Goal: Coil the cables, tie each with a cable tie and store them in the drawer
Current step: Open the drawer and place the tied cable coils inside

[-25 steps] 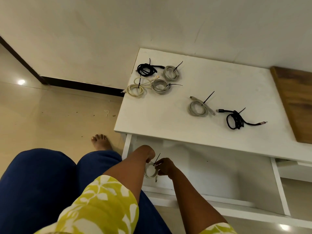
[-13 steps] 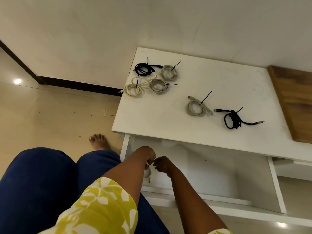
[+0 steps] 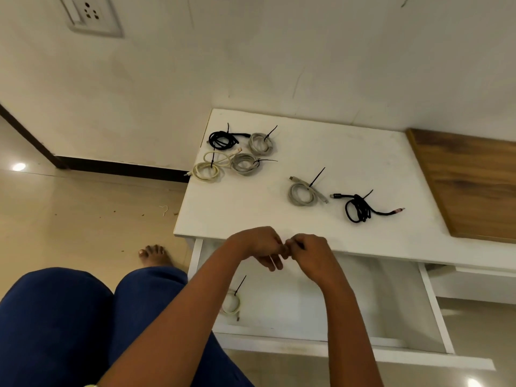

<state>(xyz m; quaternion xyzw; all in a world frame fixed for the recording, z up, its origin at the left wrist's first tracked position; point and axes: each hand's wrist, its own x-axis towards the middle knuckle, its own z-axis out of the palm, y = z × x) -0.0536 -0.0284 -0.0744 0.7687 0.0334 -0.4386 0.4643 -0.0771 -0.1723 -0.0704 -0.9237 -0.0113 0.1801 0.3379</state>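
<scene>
Meeting point: both hands hover at the front edge of the white cabinet top (image 3: 251, 219), above the open drawer (image 3: 435, 311), fingertips touching.
Left hand (image 3: 258, 245): fingers curled, knuckles toward the right hand; whether it pinches anything I cannot tell.
Right hand (image 3: 308, 251): fingers curled too; a thin dark sliver shows at the fingertips, too small to name, so its grip is unclear.
Just changed: a second ago both hands were low in the drawer around a pale coil; now they are up and off it.
Stored coil (image 3: 231, 304): lies alone at the drawer's left side, its black tie tail sticking up, well apart from both hands.
Near coils: a tied grey coil (image 3: 303, 194) and a tied black coil (image 3: 358, 209) lie on the top, beyond the hands.
Far cluster (image 3: 237, 155): four more tied coils at the back left corner.
Meaning: one cable looks stored; six tied ones wait on top, so picking up the next seems likely.
</scene>
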